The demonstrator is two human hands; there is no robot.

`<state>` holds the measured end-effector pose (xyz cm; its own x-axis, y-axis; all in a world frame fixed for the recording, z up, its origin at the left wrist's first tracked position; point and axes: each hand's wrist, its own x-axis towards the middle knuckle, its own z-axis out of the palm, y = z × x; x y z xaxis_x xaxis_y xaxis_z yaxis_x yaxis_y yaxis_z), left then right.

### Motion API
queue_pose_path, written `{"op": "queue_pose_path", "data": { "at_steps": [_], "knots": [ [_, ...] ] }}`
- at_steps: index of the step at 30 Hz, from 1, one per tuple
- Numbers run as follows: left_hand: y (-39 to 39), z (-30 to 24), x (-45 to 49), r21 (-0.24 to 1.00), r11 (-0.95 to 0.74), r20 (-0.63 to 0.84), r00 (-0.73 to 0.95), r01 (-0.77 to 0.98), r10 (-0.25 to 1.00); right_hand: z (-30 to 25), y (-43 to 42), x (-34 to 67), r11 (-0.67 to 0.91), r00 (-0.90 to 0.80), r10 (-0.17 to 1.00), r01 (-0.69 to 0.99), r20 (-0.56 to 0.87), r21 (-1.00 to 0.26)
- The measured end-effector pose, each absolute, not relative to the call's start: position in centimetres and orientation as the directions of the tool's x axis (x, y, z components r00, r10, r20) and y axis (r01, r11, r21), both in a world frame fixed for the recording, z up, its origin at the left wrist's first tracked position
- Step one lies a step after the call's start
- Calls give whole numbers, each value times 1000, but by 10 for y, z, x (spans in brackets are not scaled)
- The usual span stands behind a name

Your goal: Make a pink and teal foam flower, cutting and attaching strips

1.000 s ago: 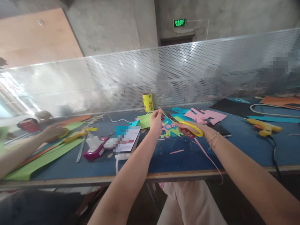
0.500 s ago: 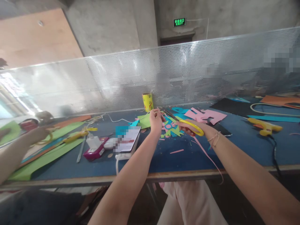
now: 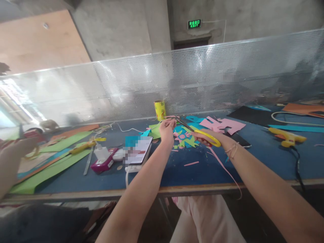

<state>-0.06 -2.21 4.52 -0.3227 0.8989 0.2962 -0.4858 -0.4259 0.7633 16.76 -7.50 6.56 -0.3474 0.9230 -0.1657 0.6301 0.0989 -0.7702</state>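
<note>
My right hand (image 3: 202, 137) is closed around the yellow handles of a pair of scissors (image 3: 214, 138). Their dark blades point up and left, the tips right by the fingers of my left hand (image 3: 167, 129). Those fingers are pinched together on a thin pink paper strip (image 3: 170, 116), seen only in part at the blades. Under the blades lies a pile of cut paper (image 3: 186, 138) in pink, green and blue. From beneath my right hand a long pink strip (image 3: 225, 167) trails over the table's front edge.
Pink paper (image 3: 234, 125) and a black phone-like slab (image 3: 241, 140) lie right of the pile. A yellow glue gun (image 3: 287, 135) is farther right. Left are a phone (image 3: 140, 150), a purple power strip (image 3: 105, 163) and a co-worker's blurred arm (image 3: 15, 158). A yellow cup-like roll (image 3: 160, 110) stands behind.
My left hand has shifted slightly left and turned, and the pink strip now shows across its fingertips and the blades. The co-worker's arm at the left has moved further left.
</note>
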Motion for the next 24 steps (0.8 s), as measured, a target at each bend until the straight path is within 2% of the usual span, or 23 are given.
{"op": "queue_pose_path", "data": {
  "at_steps": [5,18,24],
  "knots": [
    [-22,46,-1,735,-408,279,-307,-542,910,70,-78,166,-3,-230,951,661,-206,-750],
    [-27,49,-2,780,-324,195,-283,-536,939,63,-68,168,-55,-210,941,679,-266,-732],
    [-27,49,0,754,-326,202,-271,-571,941,61,-68,168,-35,-220,945,668,-242,-744]
  ]
}}
